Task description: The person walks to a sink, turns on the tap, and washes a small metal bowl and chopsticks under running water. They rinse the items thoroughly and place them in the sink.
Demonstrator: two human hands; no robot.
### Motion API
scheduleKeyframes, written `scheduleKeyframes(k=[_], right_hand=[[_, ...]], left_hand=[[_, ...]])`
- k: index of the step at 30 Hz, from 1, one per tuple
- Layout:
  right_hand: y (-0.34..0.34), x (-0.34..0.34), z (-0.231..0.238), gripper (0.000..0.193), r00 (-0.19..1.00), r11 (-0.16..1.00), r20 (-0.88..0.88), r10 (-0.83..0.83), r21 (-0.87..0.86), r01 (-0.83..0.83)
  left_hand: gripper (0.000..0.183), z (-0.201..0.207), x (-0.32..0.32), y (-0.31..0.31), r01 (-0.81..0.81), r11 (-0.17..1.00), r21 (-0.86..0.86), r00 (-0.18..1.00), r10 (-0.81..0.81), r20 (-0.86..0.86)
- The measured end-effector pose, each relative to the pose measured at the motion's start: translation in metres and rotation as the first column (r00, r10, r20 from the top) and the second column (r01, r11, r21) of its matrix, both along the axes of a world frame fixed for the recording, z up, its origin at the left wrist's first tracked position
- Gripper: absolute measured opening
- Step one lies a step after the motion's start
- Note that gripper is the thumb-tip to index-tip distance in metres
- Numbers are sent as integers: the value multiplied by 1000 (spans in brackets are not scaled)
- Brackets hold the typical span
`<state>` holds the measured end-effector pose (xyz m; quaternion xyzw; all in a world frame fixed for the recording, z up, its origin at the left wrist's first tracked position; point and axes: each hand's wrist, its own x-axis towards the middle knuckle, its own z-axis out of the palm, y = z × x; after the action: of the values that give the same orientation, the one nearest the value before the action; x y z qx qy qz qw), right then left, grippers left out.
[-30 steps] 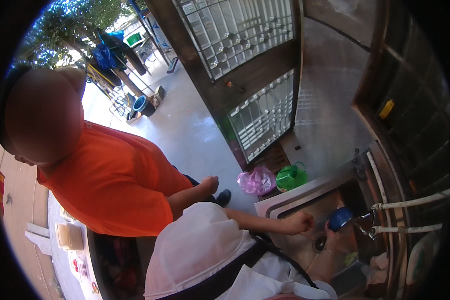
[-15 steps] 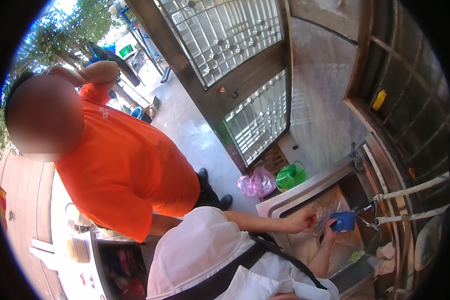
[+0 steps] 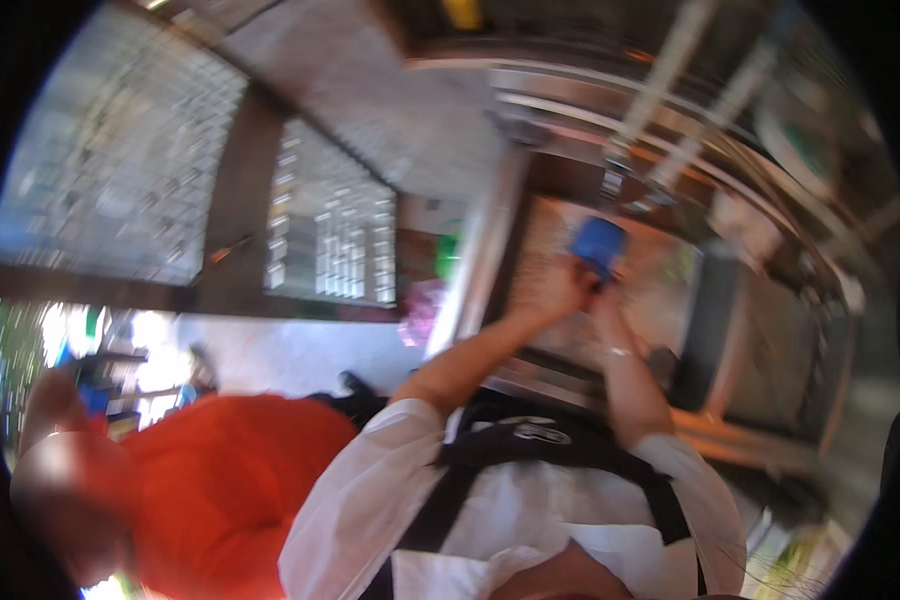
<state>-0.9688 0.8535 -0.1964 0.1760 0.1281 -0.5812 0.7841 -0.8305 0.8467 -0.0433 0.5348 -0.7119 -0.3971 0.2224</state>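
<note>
A blue cup [image 3: 598,242] is held over the sink basin [image 3: 660,330], its lower end close to both my hands. My right hand [image 3: 607,297], at the end of the arm with a thin bracelet, is closed around the cup's lower part. Touching or nearly touching the cup from the left is my left hand [image 3: 569,287]. Its fingers are smeared by motion, so their grip does not show. Beyond the cup, two metal taps [image 3: 613,180] reach over the basin's far edge.
To the left stands a person in an orange shirt [image 3: 235,480]. A metal door with barred panes [image 3: 235,190] is behind. Beside the sink are a pink plastic bag [image 3: 423,312] and a green container [image 3: 448,255]. Pale pipes [image 3: 670,75] run to the taps.
My view has swung right, bringing the sink to the middle and the person lower left. My left hand has come up against the blue cup, which has moved away from the taps.
</note>
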Motion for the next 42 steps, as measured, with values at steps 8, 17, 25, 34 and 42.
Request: scheduleKeyframes(k=[8, 17, 25, 34, 42], right_hand=[[-12, 1, 63, 33, 978, 907, -18, -206, 371, 198], [-31, -6, 46, 36, 967, 868, -98, 236, 468, -165], [-37, -14, 50, 33, -657, 998, -752, 41, 57, -3], [-52, -39, 67, 32, -829, 908, -380, -410, -88, -409], [-69, -41, 50, 36, -658, 924, -690, 301, 383, 21]], left_hand=[[44, -14, -38, -21, -17, 970, 244, 998, 0, 67], [23, -37, -37, -77, -18, 388, 921, 840, 506, -197], [15, -86, -52, -123, -275, 546, 791, 872, 488, -34], [18, -87, -56, -113, -313, 591, 744, 900, 435, 32], [19, -70, -58, -85, -284, 783, 553, 953, 292, 75]])
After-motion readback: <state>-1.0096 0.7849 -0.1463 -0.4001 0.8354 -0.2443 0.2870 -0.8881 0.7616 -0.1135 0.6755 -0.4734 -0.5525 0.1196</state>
